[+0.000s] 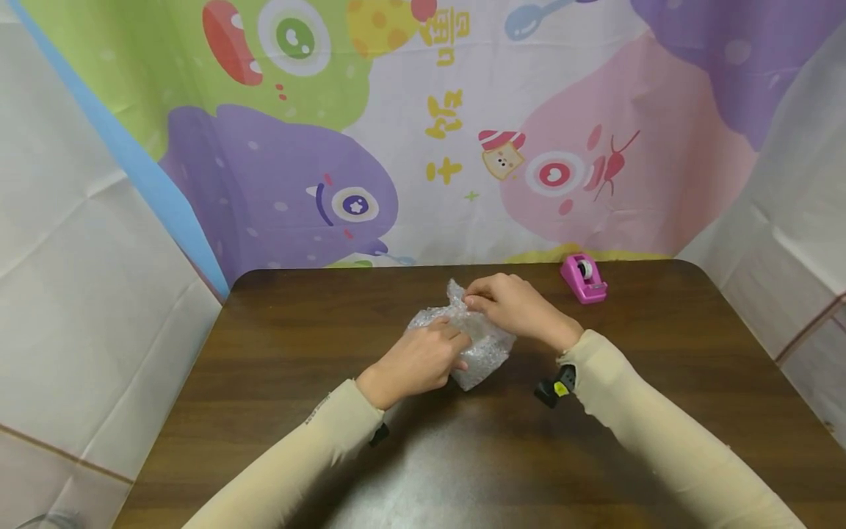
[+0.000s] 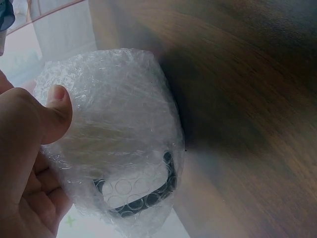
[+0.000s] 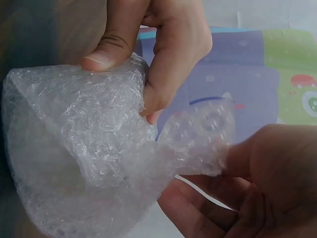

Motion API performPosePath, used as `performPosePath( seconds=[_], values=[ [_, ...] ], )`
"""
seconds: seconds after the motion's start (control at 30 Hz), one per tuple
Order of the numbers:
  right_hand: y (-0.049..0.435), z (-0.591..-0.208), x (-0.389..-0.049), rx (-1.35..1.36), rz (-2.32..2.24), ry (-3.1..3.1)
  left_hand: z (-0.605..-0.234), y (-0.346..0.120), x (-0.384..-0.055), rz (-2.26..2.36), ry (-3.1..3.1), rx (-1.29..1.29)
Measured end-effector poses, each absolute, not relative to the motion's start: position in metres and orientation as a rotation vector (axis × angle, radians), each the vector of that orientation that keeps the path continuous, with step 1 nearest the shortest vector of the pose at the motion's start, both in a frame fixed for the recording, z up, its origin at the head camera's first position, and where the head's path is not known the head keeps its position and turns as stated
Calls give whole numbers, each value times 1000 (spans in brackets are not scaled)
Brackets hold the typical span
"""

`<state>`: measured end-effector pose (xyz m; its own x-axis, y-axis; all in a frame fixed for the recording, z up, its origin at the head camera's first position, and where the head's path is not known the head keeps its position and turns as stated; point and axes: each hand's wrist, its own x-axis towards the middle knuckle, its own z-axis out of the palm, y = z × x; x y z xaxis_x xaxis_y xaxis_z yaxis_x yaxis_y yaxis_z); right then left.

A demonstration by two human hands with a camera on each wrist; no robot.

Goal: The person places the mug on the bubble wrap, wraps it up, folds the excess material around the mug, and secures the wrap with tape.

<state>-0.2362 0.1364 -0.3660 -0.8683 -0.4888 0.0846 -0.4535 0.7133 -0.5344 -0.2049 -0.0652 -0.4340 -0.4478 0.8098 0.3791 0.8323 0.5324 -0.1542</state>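
A package in clear bubble wrap (image 1: 485, 360) rests on the table under both hands. Through the wrap in the left wrist view, a pale face with a dark edge (image 2: 143, 201) shows; what the object inside is, I cannot tell. My left hand (image 1: 423, 360) grips the package from its left side, the thumb (image 2: 59, 106) lying on the wrap. At the far end, my right hand (image 1: 515, 308) pinches a gathered, loose flap of the bubble wrap (image 3: 198, 124) between thumb and fingers. The flap stands away from the package.
A pink tape dispenser (image 1: 584, 279) with a roll in it stands at the back right of the brown wooden table (image 1: 291, 323). Behind the table's far edge hangs a cartoon-printed cloth (image 1: 456, 220). Pale cloth walls (image 1: 86, 242) flank both sides.
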Motion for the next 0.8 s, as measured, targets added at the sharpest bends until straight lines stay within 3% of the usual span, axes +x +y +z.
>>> performPosePath(
  seconds=[0.47,0.8],
  values=[
    [138,-368,-241,-756,-903,2868,-434,-65,-205,-89,-2386,-1335],
    [138,-371,-242,-563,-1008,2859,-434,-65,-204,-89,-2403,-1318]
  ],
)
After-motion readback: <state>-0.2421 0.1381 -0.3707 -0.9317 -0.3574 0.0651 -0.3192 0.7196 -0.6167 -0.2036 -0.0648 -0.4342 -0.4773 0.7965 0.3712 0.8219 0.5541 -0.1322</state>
